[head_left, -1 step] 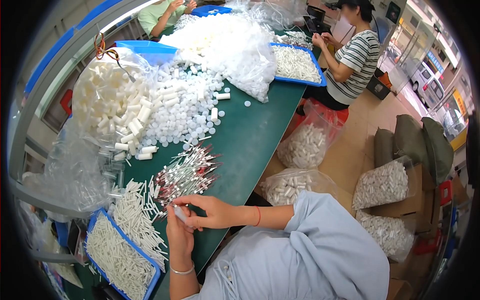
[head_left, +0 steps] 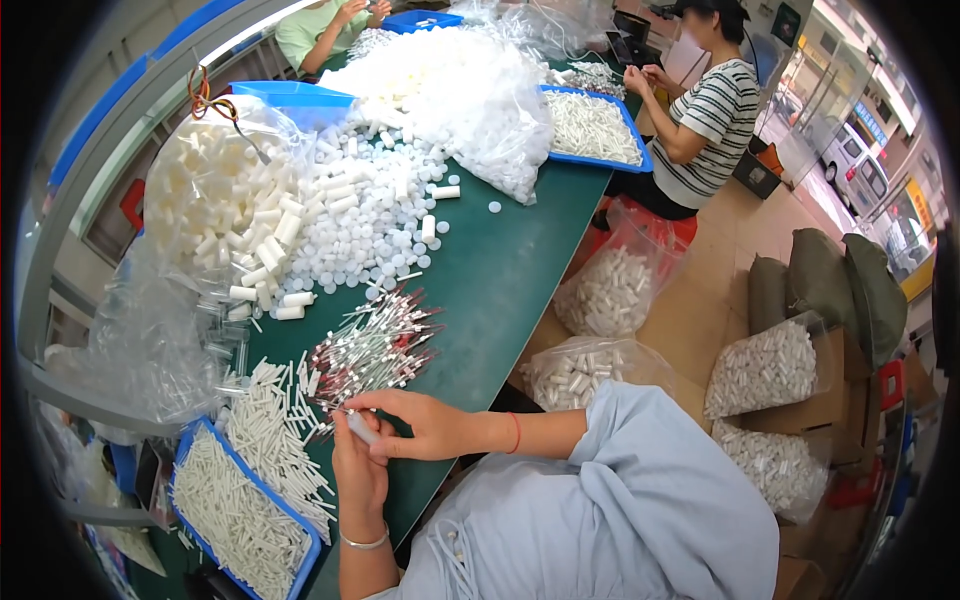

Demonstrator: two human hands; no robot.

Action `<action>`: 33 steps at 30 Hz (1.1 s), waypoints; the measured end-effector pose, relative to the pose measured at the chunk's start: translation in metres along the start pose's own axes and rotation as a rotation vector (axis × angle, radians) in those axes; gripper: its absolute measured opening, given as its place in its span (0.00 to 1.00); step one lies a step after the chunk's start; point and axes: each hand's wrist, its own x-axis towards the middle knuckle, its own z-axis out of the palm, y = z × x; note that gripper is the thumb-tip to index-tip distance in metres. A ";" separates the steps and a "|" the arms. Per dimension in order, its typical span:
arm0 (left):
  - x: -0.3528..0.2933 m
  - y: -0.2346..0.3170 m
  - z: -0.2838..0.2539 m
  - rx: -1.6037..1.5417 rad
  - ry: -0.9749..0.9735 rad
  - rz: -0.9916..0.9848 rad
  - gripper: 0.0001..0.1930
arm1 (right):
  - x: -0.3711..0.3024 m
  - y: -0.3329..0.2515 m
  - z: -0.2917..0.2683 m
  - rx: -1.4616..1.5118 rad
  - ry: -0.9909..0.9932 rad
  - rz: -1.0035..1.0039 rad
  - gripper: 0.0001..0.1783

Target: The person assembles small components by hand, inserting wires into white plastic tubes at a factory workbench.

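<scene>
Close to the table's near edge, my two hands meet at a small white plastic cylinder (head_left: 362, 428). My left hand (head_left: 358, 480), with a silver bangle at the wrist, is closed round its lower part. My right hand (head_left: 428, 424), a red string on its wrist, reaches in from the right with its forefinger at the top of the cylinder and its thumb against the side. Just beyond my fingers lies a heap of thin wired parts with red and white ends (head_left: 372, 345). Slim white sticks (head_left: 275, 430) are piled on the left.
A blue tray (head_left: 312, 545) of white sticks sits at near left. Farther off are white discs (head_left: 360, 220), a bag of white cylinders (head_left: 210, 190) and a big clear bag (head_left: 500, 130). A person in a striped top (head_left: 722, 110) sits at far right. Filled bags (head_left: 610, 290) stand beside the table.
My right thumb and fingers have shifted slightly on the white cylinder, uncovering more of it. All else is the same.
</scene>
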 end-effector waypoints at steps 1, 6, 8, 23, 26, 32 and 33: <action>0.000 0.000 0.000 0.006 -0.083 -0.017 0.27 | 0.000 0.004 -0.001 -0.342 0.038 -0.266 0.31; 0.005 -0.002 -0.011 -0.023 -0.180 -0.084 0.27 | 0.000 0.013 -0.001 -0.519 -0.022 -0.427 0.39; 0.007 -0.003 -0.015 -0.021 -0.187 -0.071 0.27 | 0.000 0.013 -0.001 -0.551 -0.028 -0.406 0.40; -0.005 -0.005 0.006 0.020 -0.016 -0.086 0.22 | -0.003 0.009 -0.007 -0.578 0.071 -0.420 0.33; 0.002 -0.010 -0.015 0.151 -0.293 -0.022 0.19 | -0.004 0.008 -0.005 -0.593 0.075 -0.411 0.36; -0.002 -0.012 -0.011 0.182 -0.290 -0.082 0.22 | -0.013 0.011 -0.003 -0.562 0.102 -0.368 0.39; -0.001 -0.012 -0.006 0.228 -0.305 -0.107 0.24 | -0.018 0.012 -0.008 -0.571 0.107 -0.333 0.38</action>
